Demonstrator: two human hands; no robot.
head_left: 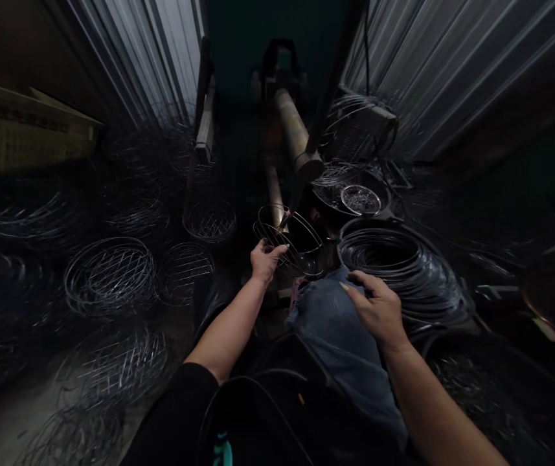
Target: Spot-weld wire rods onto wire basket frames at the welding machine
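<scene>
Plainly the work sits mid-piece: the left hand [266, 259] is closed on the near rim of a wire frame [289, 241], fingers curled over the wires. The frame is held just ahead of that hand, under the tip of a dark rod that comes down from the machine arm [296, 139] beyond it. The right hand [378, 305] grips nothing; it lies palm down with loose, part-spread fingers on the jeans knee [335, 330]. Just past its fingertips is a tall stack of wire rings [398, 265]. Judging by how things lie, a good share is done. Out to the left of the left hand, several finished-looking wire baskets [109, 275] sit on the floor, with more of them [209, 220] farther ahead and blurred heaps nearer the body. The stack by the right hand suggests plenty of stock is left. Whether the frame in hand is complete cannot be told in this dim light. Beyond the right hand, a dark tray [361, 199] holds a small round wire piece. A black cable [258, 395] loops across the lap between the two forearms. The space is tight, with corrugated walls [452, 65] on both sides, the machine close ahead of the left hand and wire goods crowding the floor all round.
</scene>
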